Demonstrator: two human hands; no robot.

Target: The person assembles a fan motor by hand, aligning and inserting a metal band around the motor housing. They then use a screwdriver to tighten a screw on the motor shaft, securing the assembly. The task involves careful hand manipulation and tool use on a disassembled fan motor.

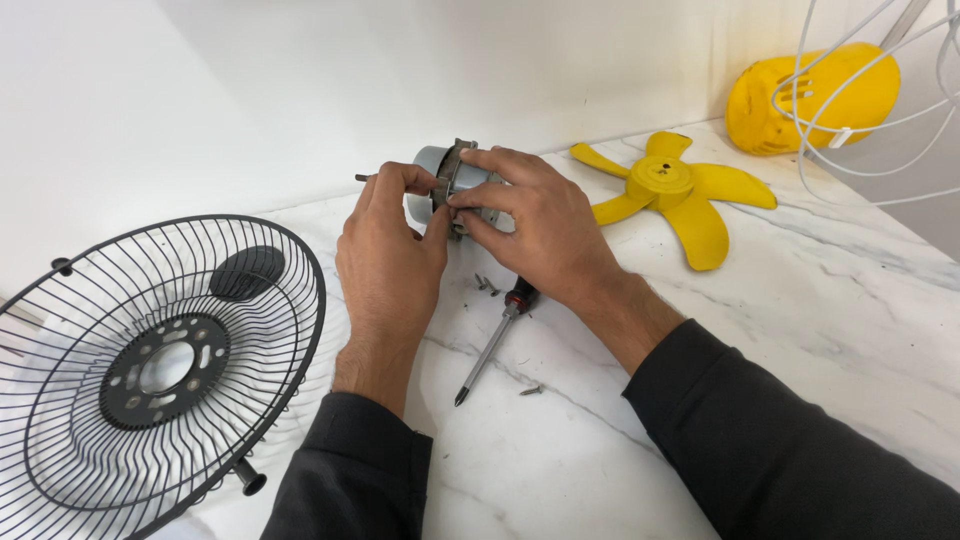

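Both hands met on the motor (452,182), a small silver can with a metal bracket round its middle, held just above the marble top (820,300) toward the far wall. The left hand (390,255) gripped it from the left, thumb and fingers pinched on the bracket, with the shaft (362,178) poking out past the knuckles. The right hand (535,225) clasped it from the right, fingers curled over the top. Directly near of the hands lay a screwdriver (490,345), tip pointing near, with loose screws (487,284) beside its handle. A black grille (150,370) sat at the near left. A yellow blade (670,190) lay to the right, a yellow housing (800,100) farther off behind white wire (850,130).
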